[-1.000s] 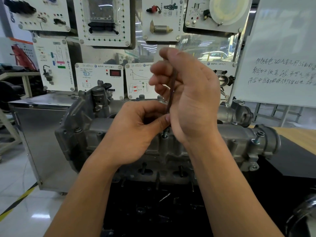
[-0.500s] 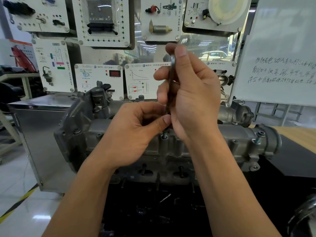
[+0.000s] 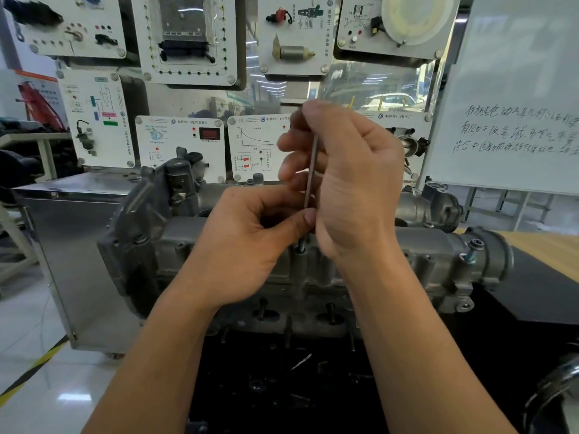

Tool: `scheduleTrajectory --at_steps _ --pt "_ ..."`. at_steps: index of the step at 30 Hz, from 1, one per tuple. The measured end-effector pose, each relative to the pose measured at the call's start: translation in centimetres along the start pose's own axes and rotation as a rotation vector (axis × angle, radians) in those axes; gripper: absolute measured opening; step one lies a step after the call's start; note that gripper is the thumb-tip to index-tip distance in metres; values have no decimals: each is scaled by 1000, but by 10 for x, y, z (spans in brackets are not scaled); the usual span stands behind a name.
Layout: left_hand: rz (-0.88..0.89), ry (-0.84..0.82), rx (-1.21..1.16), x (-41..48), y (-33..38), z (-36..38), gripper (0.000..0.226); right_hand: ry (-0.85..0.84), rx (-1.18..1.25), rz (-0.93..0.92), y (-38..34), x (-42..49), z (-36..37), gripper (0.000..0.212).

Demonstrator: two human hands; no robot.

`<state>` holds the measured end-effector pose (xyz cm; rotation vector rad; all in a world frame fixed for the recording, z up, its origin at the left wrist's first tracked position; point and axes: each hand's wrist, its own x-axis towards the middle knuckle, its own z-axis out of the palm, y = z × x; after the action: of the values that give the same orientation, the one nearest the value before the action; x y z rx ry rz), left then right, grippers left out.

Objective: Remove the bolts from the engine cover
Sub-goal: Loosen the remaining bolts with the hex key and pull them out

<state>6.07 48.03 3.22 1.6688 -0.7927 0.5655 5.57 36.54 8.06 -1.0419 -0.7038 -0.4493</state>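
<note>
Bolt being worked sits mid-cover on the near top edge. A little shank shows above its boss, so I judge it partly backed out, not free.

End bolt at the cover's right end stands raised and tilted, shank exposed: loosened but not lifted away. Left bolts look seated flush. Judged early to midway, with several fasteners left and none seen set aside.

Cover: grey cast metal, dull and ribbed, running left to right across the view. It sits on the engine, just beside the wooden desk at right.

Right hand has its fingers curled round a thin upright key, gripping it high. Left hand pinches the key's lower end just above the bolt, thumb against the shaft. The tip's seat in the head is hidden by the fingers.

Far side: training panels and a whiteboard at right.
</note>
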Motion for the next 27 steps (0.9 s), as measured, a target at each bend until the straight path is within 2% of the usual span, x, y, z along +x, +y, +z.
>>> scheduleTrajectory --at_steps 2,5,7,10,13,14,16,19,22,27 --pt "6 8 -2 0 3 1 12 43 2 -39 1 0 0 24" --pt "20 12 32 1 9 2 24 6 -61 -131 1 -1 6 4" --pt "23 38 71 1 9 3 32 -27 -111 -179 2 -3 9 18" --pt "0 80 75 0 9 5 28 -22 -126 -226 2 -5 13 15" --pt "-24 138 96 1 6 6 13 54 -26 -187 0 -4 13 6" --pt "-37 151 84 1 4 6 10 78 17 -154 -1 -4 12 9" --pt "-63 179 50 1 3 7 17 111 75 -79 -3 -1 9 18" --pt "-64 210 52 1 7 10 32 138 96 -39 -4 2 4 18" --pt "-70 231 89 3 11 12 38 100 12 -99 -4 3 2 17" --pt "-45 255 180 3 8 13 26 -20 -193 -227 2 0 4 7"
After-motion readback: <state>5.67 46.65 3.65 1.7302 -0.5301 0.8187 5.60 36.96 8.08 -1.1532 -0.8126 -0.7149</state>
